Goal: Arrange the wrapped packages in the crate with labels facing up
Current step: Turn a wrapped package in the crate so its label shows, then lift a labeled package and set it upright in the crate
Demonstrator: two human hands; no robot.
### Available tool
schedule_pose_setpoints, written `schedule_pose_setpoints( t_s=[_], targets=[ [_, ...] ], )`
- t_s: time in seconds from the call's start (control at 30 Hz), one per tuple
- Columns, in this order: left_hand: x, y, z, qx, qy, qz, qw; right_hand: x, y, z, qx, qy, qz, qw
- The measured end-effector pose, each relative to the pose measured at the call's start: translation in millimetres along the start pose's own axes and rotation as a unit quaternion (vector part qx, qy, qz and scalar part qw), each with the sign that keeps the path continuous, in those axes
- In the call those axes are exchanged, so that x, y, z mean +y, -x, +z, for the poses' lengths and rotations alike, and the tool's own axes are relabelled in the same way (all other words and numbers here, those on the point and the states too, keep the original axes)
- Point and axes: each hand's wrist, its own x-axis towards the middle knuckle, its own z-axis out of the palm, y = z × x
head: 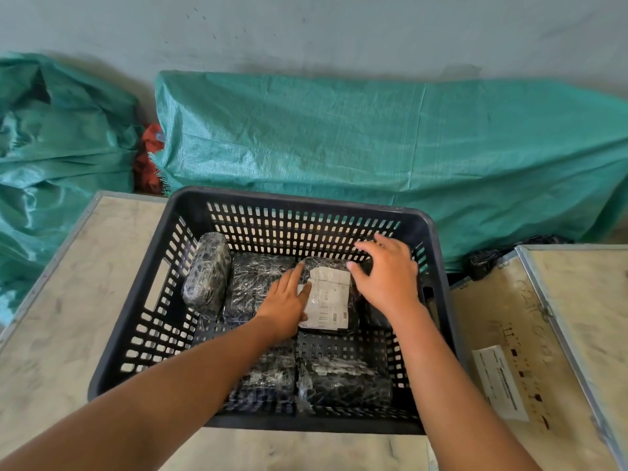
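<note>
- Both hands reach down into the black crate [438, 263], which sits on a pale counter [68, 300].
- Left hand [287, 305]: palm down, fingers straight and together, lying flat along the left edge of the labelled package [331, 300] and partly over the package beside it.
- Right hand [387, 271]: fingers spread, palm down, over the right side of the labelled package; thumb tip near the label's top right corner. Neither hand is closed around anything.
- Labelled package lies flat in the far row of the crate, white label [329, 302] facing up.
- Dark wrapped package [253, 283] just to its left, flat, no label showing on its upper face.
- Rounded wrapped package [207, 271] stands tilted against the crate's left wall.
- Two more wrapped packages [343, 382] lie side by side in the near row; no label can be made out on them.
- Green woven sacks [373, 141] lie behind the crate against the wall.
- Wooden case [543, 334] with metal edging stands right of the crate, a paper sticker on its top.
</note>
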Motion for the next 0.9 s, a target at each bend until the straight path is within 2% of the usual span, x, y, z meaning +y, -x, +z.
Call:
schedule_pose_setpoints(
  t_s=[0.1,0.17,0.27,0.33,0.43,0.63,0.73,0.9],
  targets=[
    [-4.3,-1.3,1.9,-0.033,0.014,-0.016,0.999,12.1,16.1,-2.9,-0.063,0.034,0.071,0.995],
    [-9.6,0.8,4.3,-0.063,0.029,-0.027,0.997,18.1,25.1,2.1,-0.086,-0.021,0.055,0.995],
    [-14.6,2.6,5.4,-0.074,0.031,-0.026,0.996,22.2,27.8,8.6,-0.065,-0.139,0.048,0.987],
    [-14.5,2.3,3.6,-0.074,0.031,-0.026,0.996,22.0,27.0,16.5,-0.105,-0.156,0.069,0.98],
    [-13.6,3.3,1.0,-0.078,0.035,-0.026,0.996,18.7,26.4,28.0,-0.179,-0.156,0.055,0.97],
    [-11.0,6.6,-8.6,-0.092,0.059,-0.019,0.994,19.4,15.5,32.8,-0.115,-0.217,0.065,0.967],
    [-3.1,8.6,-17.6,-0.061,0.117,0.021,0.991,30.1,16.3,27.6,-0.065,-0.248,0.084,0.963],
    [24.0,16.7,-36.3,-0.006,0.238,0.089,0.967,38.6,25.0,9.3,0.016,-0.343,0.11,0.933]
  ],
)
